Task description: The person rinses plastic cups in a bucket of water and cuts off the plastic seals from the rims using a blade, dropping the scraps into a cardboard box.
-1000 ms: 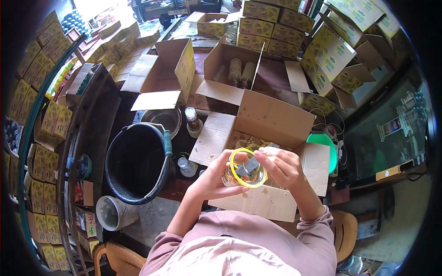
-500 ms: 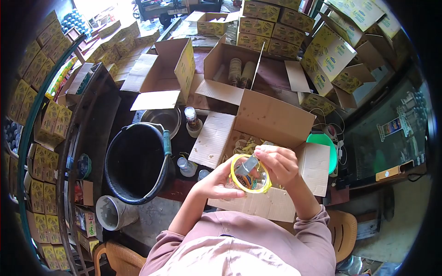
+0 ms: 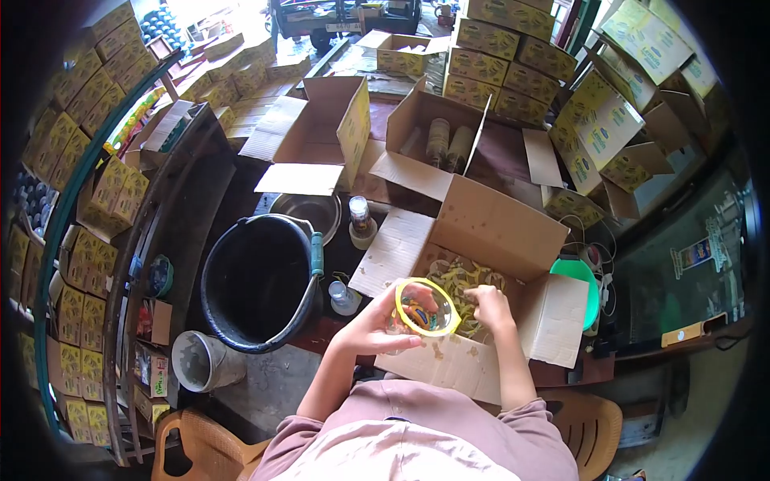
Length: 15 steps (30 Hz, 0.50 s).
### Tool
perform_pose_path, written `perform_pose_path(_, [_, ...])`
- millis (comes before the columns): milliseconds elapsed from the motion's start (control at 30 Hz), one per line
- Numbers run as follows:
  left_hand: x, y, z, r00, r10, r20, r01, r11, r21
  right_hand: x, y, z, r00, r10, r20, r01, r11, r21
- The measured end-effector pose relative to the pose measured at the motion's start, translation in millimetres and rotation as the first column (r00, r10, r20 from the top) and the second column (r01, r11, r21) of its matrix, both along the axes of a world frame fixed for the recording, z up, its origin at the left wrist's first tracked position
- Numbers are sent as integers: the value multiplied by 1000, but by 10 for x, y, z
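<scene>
My left hand (image 3: 377, 322) is wrapped round a clear round container (image 3: 425, 309) with a yellow rim, its mouth tilted up towards me. Small coloured bits show through it, too small to name. My right hand (image 3: 491, 308) reaches over the open cardboard box (image 3: 501, 216) in front of me, fingers curled down at the loose yellow-green strips (image 3: 469, 280) inside. Whatever those fingers hold, if anything, is hidden.
Left of the box stand a black bucket (image 3: 258, 284), a metal basin (image 3: 325, 212) and glass jars (image 3: 359, 212). A green bowl (image 3: 571, 280) sits at the right. Further back are open cartons (image 3: 325, 120) and stacked yellow boxes (image 3: 489, 40).
My right hand has moved from the container's mouth down into the box; the small grey flat piece it held there is out of sight. The container stays in my left hand.
</scene>
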<state>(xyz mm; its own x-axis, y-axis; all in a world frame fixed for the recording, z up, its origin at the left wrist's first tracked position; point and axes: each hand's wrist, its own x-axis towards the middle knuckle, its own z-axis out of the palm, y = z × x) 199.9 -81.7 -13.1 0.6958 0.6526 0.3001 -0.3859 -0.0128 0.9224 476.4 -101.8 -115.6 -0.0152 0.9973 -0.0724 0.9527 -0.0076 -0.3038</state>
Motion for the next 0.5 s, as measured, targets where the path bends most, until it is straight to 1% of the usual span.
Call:
perform_pose_path(33, [-22, -12, -11, 1000, 13, 13, -13, 1000, -16, -37, -19, 67, 998, -54, -30, 54, 998, 9])
perform_pose_path(133, [-47, -11, 10, 998, 57, 30, -56, 998, -20, -82, -49, 217, 988, -77, -133, 84, 995, 49])
perform_pose_path(233, [-106, -22, 12, 995, 98, 18, -98, 995, 10, -55, -91, 49, 973, -113, -202, 134, 987, 94])
perform_pose_path(367, [-211, -47, -1, 988, 155, 27, -155, 988, -5, 9, -187, -166, 958, -193, -211, 220, 969, 110])
perform_pose_path(467, [-277, -40, -22, 980, 196, 35, -195, 981, -15, -67, -230, -31, 897, -296, -329, 356, 924, 140])
perform_pose_path(500, [-290, -37, -52, 978, 202, 42, -201, 979, -30, -55, -235, -26, 889, -288, -356, 362, 918, 161])
